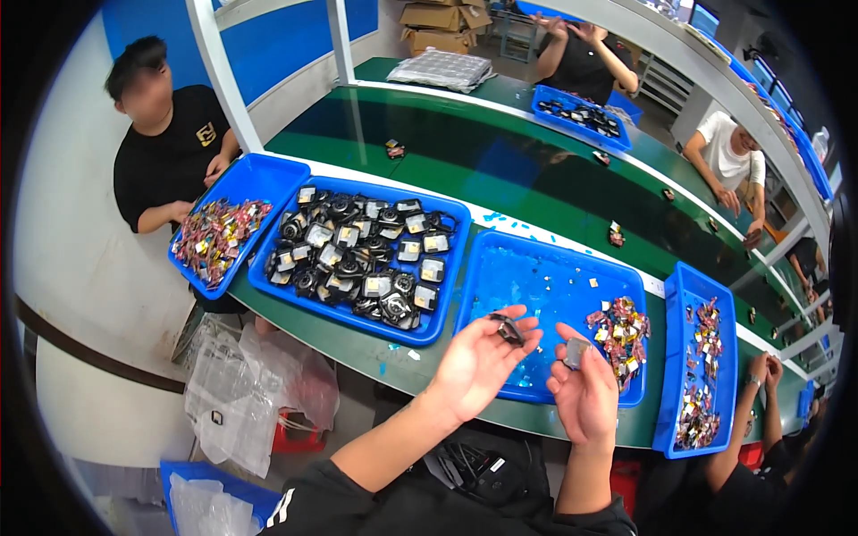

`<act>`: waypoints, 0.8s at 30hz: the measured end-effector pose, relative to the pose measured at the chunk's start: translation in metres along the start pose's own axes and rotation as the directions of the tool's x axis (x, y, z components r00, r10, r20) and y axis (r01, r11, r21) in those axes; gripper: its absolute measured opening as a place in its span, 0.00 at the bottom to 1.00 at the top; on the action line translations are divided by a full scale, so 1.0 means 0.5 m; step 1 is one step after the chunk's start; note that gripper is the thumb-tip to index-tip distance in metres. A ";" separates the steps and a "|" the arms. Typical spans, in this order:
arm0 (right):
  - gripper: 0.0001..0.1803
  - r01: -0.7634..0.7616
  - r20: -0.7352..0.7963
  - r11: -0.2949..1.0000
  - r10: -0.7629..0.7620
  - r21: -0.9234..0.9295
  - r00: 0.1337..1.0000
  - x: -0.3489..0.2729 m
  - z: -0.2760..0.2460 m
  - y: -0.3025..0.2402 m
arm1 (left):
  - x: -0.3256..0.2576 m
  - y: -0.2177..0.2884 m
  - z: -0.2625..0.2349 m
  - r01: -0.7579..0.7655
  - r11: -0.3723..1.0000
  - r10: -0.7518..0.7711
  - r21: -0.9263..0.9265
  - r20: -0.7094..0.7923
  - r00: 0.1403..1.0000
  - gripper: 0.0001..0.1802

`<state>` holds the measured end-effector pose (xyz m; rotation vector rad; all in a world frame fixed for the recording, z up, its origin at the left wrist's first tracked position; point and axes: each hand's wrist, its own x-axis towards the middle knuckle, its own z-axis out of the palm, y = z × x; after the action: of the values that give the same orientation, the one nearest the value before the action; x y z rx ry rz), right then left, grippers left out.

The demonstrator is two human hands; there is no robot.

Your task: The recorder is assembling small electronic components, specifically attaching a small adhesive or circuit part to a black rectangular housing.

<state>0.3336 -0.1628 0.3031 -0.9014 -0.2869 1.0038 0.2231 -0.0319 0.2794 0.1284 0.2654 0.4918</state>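
My left hand (483, 362) is raised over the near side of a blue tray (505, 272), palm up. It holds a small black watch case (508, 330) at its fingers. Close by on the right, my right hand (587, 393) pinches a small grey square piece (575, 353) between thumb and fingers. The two pieces are apart. In the tray under my hands lies a heap of small pink, yellow and silver parts (618, 335) at the right, with small blue scraps on its bare floor.
To the left a blue tray (456, 268) holds many black watch cases with silvery squares. Blue trays of small coloured parts stand at far left (277, 174) and right (677, 357). Beyond runs a green conveyor (500, 152) with scattered parts. Several people sit around it; white posts rise nearby.
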 end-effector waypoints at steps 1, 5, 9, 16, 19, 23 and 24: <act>0.23 0.011 -0.038 1.000 -0.012 -0.006 0.999 -0.005 0.012 0.003 | 0.001 -0.010 0.001 -0.015 1.000 0.015 -0.001 -0.008 1.000 0.19; 0.26 0.111 0.011 0.970 -0.111 -0.215 0.994 -0.030 0.001 0.025 | 0.002 -0.054 0.007 -0.080 0.996 0.079 0.050 0.014 0.997 0.13; 0.22 0.301 -0.073 0.841 -0.370 -0.450 0.926 -0.016 -0.010 0.070 | -0.019 -0.140 0.014 -0.372 0.728 0.505 0.576 -0.084 0.859 0.10; 0.17 0.359 -0.232 0.926 -0.376 -0.114 0.897 0.008 -0.009 0.047 | -0.063 -0.211 -0.011 -0.458 0.336 0.399 0.823 0.316 0.860 0.17; 0.18 0.268 -0.202 0.957 -0.286 -0.111 0.937 0.002 -0.003 0.029 | -0.064 -0.200 -0.015 -0.368 0.493 0.328 0.789 0.223 0.918 0.17; 0.21 0.167 -0.123 0.985 -0.161 0.039 0.979 0.004 -0.013 0.043 | -0.053 -0.198 -0.062 -0.455 0.480 0.409 0.750 0.267 0.873 0.15; 0.22 0.132 -0.090 0.990 -0.128 0.043 0.988 0.003 -0.011 0.035 | -0.092 -0.179 -0.016 -0.356 0.428 0.318 0.830 0.231 0.920 0.19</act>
<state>0.3267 -0.1606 0.2860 -0.8683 -0.2433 0.8454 0.2221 -0.1318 0.2652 1.2319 0.4388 0.7259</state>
